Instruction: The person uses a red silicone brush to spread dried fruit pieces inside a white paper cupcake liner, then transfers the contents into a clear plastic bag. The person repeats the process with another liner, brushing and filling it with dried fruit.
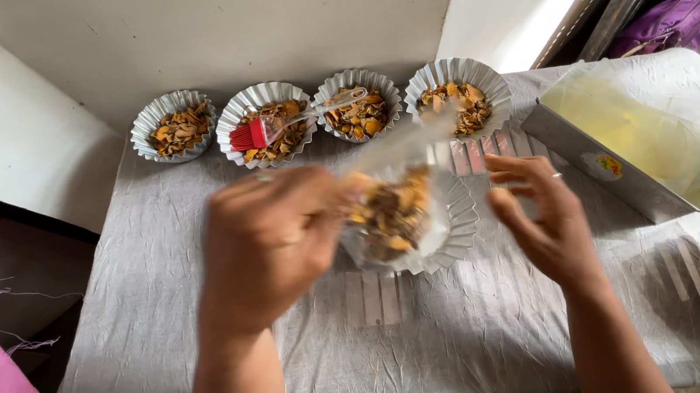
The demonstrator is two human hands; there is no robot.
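The left hand (272, 245), blurred at frame centre, is raised back-up with its fingers pinching a fluted foil cup (423, 219) of brown and orange chips, wrapped in clear film. The right hand (545, 214) is held just beside the cup, fingers spread and loosely curled. Four similar cups line the upper edge of the cloth-covered counter (161, 314); a red silicone brush (259, 132) rests across the second.

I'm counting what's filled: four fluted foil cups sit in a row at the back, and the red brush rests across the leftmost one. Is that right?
Not quite. The head view shows the red brush resting on the second cup from the left, its clear handle reaching over the third cup. The four fluted foil cups in a row at the back are right.
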